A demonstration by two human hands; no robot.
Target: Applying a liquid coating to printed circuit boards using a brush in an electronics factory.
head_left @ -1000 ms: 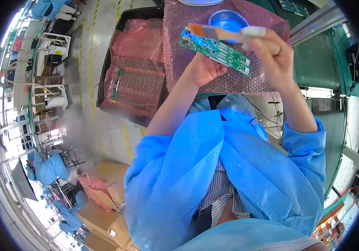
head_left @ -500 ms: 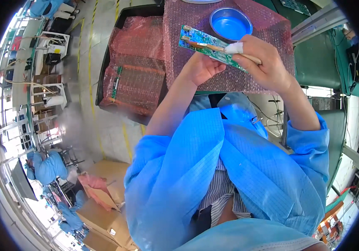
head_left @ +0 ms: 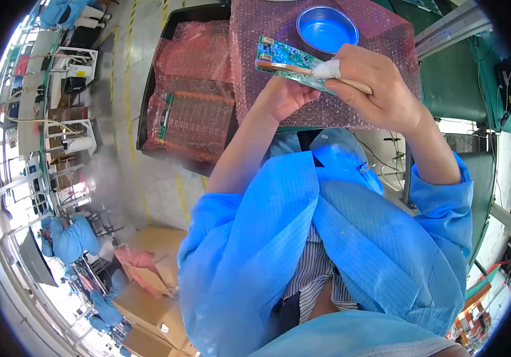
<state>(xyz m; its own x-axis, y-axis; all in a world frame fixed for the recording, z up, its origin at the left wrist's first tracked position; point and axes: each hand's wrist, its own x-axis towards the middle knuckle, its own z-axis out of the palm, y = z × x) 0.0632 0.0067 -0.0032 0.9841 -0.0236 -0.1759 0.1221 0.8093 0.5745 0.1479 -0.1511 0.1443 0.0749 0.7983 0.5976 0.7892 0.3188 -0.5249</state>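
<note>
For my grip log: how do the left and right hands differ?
The left hand holds the circuit board; the right hand grips the brush over it. The left hand shows its palm; the right hand, its back. The right hand has a white finger covering; none shows on the left hand. Both are ungloved.

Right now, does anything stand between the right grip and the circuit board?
Only the brush in the right grip, its bristles at the left end of the circuit board; nothing else visible does.

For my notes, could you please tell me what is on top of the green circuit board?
Small components, with a brush across the board in the right hand, which hides its right end.
</note>
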